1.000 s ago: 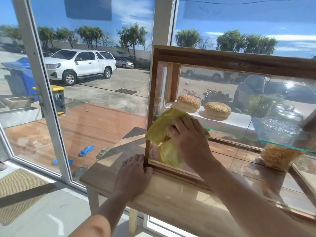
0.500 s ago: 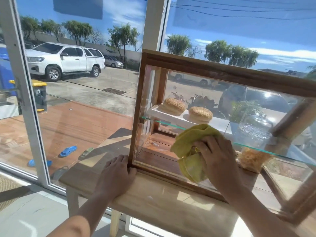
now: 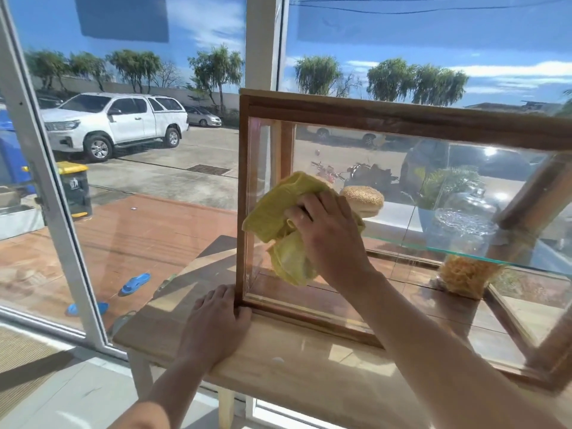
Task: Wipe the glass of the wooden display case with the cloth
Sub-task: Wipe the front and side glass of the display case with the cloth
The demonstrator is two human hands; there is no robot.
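Note:
The wooden display case (image 3: 402, 117) stands on a wooden table, its front glass (image 3: 408, 187) facing me. My right hand (image 3: 328, 233) presses a bunched yellow cloth (image 3: 272, 212) against the left part of that glass and grips it with curled fingers. My left hand (image 3: 216, 326) lies flat on the table with its fingertips against the case's lower left corner. Inside, a sesame bun (image 3: 363, 198) sits on a glass shelf (image 3: 464, 252); a second bun is hidden behind the cloth.
A glass jar (image 3: 464, 224) stands inside the case at the right, over yellow noodle-like stuff (image 3: 464, 275). The table (image 3: 309, 370) stands against large windows (image 3: 139, 150). Outside are a white pickup, a bin and blue sandals on a tiled terrace.
My right hand has swept the cloth from the glass's middle back up and left toward the case's left edge. The left hand has stayed at the lower left corner.

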